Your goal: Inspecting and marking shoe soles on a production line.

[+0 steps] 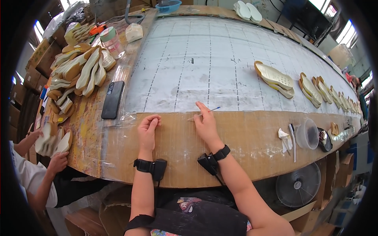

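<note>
Above the cardboard-covered front strip of the table (pixel 177 157), my left hand (pixel 148 131) is closed, thumb against curled fingers, with nothing showing in it. To its right, my right hand (pixel 205 125) grips a slim pen (pixel 214 109). The blue end of the pen sticks out past the fingers to the right. Both hands are near the edge of the white sheet (pixel 185 78) with dashed lines. On that sheet, a white and tan shoe sole (pixel 274 78) lies farther right, and a row of similar soles (pixel 311 89) runs off beyond it.
A pile of soles (pixel 78 70), a black phone (pixel 113 100) and a pink canister (pixel 112 42) are on the left. There, a co-worker's hands (pixel 58 162) hold soles. At right are a white marker (pixel 293 142), a clear tub (pixel 307 134) and, below, a fan (pixel 298 184).
</note>
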Motion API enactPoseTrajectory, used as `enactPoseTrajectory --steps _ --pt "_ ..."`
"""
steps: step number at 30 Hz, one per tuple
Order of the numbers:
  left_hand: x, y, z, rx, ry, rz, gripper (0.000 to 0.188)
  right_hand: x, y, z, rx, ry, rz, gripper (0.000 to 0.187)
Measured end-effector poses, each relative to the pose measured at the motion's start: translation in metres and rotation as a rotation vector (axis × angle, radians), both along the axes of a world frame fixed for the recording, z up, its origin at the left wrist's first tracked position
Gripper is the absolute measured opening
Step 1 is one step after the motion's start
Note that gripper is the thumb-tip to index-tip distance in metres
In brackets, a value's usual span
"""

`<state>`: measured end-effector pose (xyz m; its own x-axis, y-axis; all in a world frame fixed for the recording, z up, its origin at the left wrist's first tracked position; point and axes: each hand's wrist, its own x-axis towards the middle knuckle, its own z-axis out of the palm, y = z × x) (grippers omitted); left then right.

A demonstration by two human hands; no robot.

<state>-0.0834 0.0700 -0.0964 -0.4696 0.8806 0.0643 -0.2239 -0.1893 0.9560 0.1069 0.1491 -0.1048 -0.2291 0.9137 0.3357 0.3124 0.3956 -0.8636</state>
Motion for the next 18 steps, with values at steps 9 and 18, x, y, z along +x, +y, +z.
enactPoseTrajectory --steps 9,18 --pt "-0.001 0.000 -0.004 -0.037 0.046 0.029 0.013 -0.004 -0.005 0.012 -0.093 0.064 0.081 0.037" --pt "0.012 0.007 -0.004 -0.147 0.459 0.048 0.011 -0.026 -0.046 0.042 -0.129 0.084 0.485 0.023"
